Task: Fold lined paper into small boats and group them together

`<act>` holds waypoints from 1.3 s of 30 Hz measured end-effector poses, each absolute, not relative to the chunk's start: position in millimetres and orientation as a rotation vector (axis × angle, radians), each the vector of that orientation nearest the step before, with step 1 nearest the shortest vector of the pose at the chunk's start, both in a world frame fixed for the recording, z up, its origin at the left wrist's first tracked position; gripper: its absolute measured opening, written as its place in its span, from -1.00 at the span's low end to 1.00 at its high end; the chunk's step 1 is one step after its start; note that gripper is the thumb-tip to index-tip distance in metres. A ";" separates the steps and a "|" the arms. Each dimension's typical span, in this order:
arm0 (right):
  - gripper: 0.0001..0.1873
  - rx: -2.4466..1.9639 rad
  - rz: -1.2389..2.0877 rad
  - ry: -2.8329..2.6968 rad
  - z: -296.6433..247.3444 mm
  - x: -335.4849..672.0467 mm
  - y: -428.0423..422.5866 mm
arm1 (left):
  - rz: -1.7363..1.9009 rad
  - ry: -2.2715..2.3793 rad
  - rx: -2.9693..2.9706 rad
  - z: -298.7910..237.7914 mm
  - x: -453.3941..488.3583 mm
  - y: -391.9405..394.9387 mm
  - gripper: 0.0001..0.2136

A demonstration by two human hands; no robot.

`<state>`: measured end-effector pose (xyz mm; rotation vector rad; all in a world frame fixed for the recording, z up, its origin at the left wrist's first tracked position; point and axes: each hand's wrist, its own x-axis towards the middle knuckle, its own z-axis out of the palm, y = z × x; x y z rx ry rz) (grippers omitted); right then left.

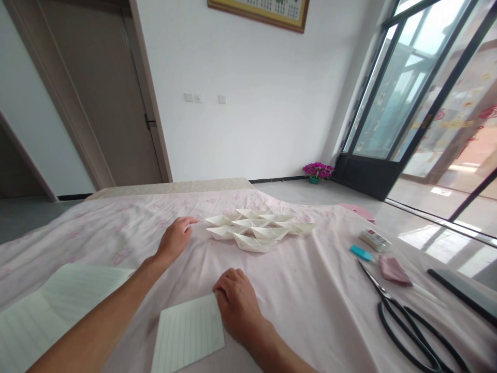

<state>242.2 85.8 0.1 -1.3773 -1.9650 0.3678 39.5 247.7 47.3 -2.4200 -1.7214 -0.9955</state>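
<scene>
Several white folded paper boats (pixel 258 228) lie in a cluster on the pink cloth (pixel 310 290). My left hand (pixel 174 239) rests on the cloth just left of the boats, fingers loosely stretched toward them and holding nothing. My right hand (pixel 236 303) lies palm down nearer to me, its curled fingers pressing on the top right corner of a lined paper sheet (pixel 188 334).
An open lined notebook (pixel 50 305) lies at the near left. Black scissors (pixel 407 324), a small blue eraser-like block (pixel 362 253), a small box (pixel 375 240), a pink fabric piece (pixel 394 270) and a dark strip (pixel 462 295) lie on the right. Potted flowers (pixel 317 172) stand by the glass door.
</scene>
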 end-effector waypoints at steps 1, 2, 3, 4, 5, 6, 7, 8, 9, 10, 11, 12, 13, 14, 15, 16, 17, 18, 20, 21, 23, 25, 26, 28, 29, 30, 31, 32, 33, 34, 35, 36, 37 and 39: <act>-0.85 -1.367 0.372 -1.965 1.8 242.5 85.3 | -1.013 -1.758 -2.464 45.0 33.2 229.4 -0.62; -0.85 -1.359 0.378 -1.967 3.8 242.9 84.7 | -1.023 -1.797 -2.505 41.6 27.2 210.7 -0.62; -0.85 -1.351 0.385 -1.969 6.0 243.4 84.0 | -1.019 -1.826 -2.548 37.3 21.5 191.9 -0.63; -0.84 -1.345 0.393 -1.971 8.1 244.0 83.2 | -1.000 -1.856 -2.580 32.0 16.2 173.7 -0.63; -0.84 -1.336 0.405 -1.976 9.9 244.7 82.4 | -0.980 -1.885 -2.599 25.9 11.2 156.3 -0.64; -0.85 -1.325 0.417 -1.983 11.2 245.3 81.7 | -0.963 -1.904 -2.629 19.0 6.5 140.2 -0.63; -0.87 -1.312 0.427 -1.994 11.8 245.9 80.9 | -0.952 -1.914 -2.646 11.5 2.1 125.8 -0.62; -0.89 -1.301 0.435 -2.011 11.6 246.3 80.3 | -0.940 -1.916 -2.644 3.6 -1.9 113.3 -0.60; -0.92 -1.297 0.434 -2.028 10.6 246.7 79.8 | -0.932 -1.908 -2.631 -4.5 -5.5 102.8 -0.58; -0.91 -1.300 0.427 -2.046 8.8 246.8 79.5 | -0.912 -1.899 -2.633 -12.5 -8.5 94.4 -0.56; -0.87 -1.307 0.411 -2.066 6.5 246.9 79.3 | -0.892 -1.900 -2.640 -20.2 -11.0 88.1 -0.54; -0.83 -1.315 0.390 -2.083 4.0 246.8 79.1 | -0.885 -1.915 -2.631 -27.3 -12.9 83.6 -0.52; -0.82 -1.325 0.372 -2.096 1.6 246.7 79.0 | -0.879 -1.930 -2.621 -33.3 -14.1 80.5 -0.53; -0.81 -1.334 0.357 -2.106 -0.5 246.4 78.9 | -0.881 -1.938 -2.614 -38.2 -14.7 78.4 -0.55; -0.81 -1.339 0.346 -2.114 -1.9 246.1 78.7 | -0.896 -1.941 -2.606 -41.7 -14.8 76.8 -0.58; -0.82 -1.342 0.338 -2.121 -2.7 245.7 78.5 | -0.921 -1.935 -2.600 -43.6 -14.4 75.1 -0.62; -0.84 -1.343 0.328 -2.124 -2.8 245.3 78.3 | -0.956 -1.923 -2.595 -44.1 -13.8 73.0 -0.66; -0.87 -1.337 0.322 -2.130 -2.2 244.8 78.1 | -1.001 -1.907 -2.587 -43.2 -12.9 70.2 -0.71; -0.90 -1.339 0.324 -2.139 -0.3 244.1 78.2 | -1.081 -1.881 -2.579 -38.1 -11.0 62.2 -0.78; -0.89 -1.339 0.343 -2.155 0.8 244.0 78.4 | -1.104 -1.872 -2.580 -34.6 -10.1 57.1 -0.82; -0.86 -1.335 0.379 -2.158 2.6 244.0 78.5 | -1.094 -1.870 -2.587 -27.1 -8.6 45.1 -0.83; -0.82 -1.326 0.416 -2.175 3.8 244.4 76.5 | -1.015 -1.895 -2.563 -21.0 -7.6 32.3 -0.73; -0.79 -1.323 0.435 -2.195 4.3 244.6 74.3 | -0.975 -1.920 -2.521 -18.9 -7.3 26.1 -0.66; -0.73 -1.319 0.456 -2.232 5.4 244.4 67.7 | -0.890 -1.958 -2.457 -17.1 -7.1 15.5 -0.55; -0.71 -1.316 0.455 -2.243 6.0 244.1 63.7 | -0.856 -1.967 -2.439 -17.4 -7.1 11.5 -0.52; -0.72 -1.314 0.449 -2.244 6.6 243.5 59.8 | -0.831 -1.968 -2.436 -18.3 -7.3 8.6 -0.49; -0.74 -1.312 0.439 -2.240 7.1 242.9 56.3 | -0.821 -1.964 -2.437 -19.8 -7.5 6.9 -0.47; -0.78 -1.308 0.429 -2.232 7.5 242.2 53.4 | -0.820 -1.957 -2.443 -21.6 -7.8 6.3 -0.47; -0.82 -1.309 0.424 -2.222 7.8 241.7 51.3 | -0.832 -1.952 -2.445 -23.4 -8.2 6.5 -0.48; -0.85 -1.308 0.422 -2.215 7.8 241.4 49.9 | -0.850 -1.945 -2.452 -25.1 -8.5 7.3 -0.50; -0.86 -1.310 0.423 -2.205 7.8 241.3 49.0 | -0.874 -1.939 -2.456 -26.4 -8.9 8.5 -0.52; -0.85 -1.311 0.426 -2.196 7.6 241.4 48.5 | -0.903 -1.932 -2.460 -27.1 -9.2 9.6 -0.54; -0.81 -1.306 0.428 -2.189 7.5 241.5 48.0 | -0.935 -1.925 -2.466 -27.2 -9.3 10.6 -0.57; -0.71 -1.282 0.431 -2.194 7.5 241.6 46.5 | -1.000 -1.921 -2.484 -25.5 -9.1 11.2 -0.61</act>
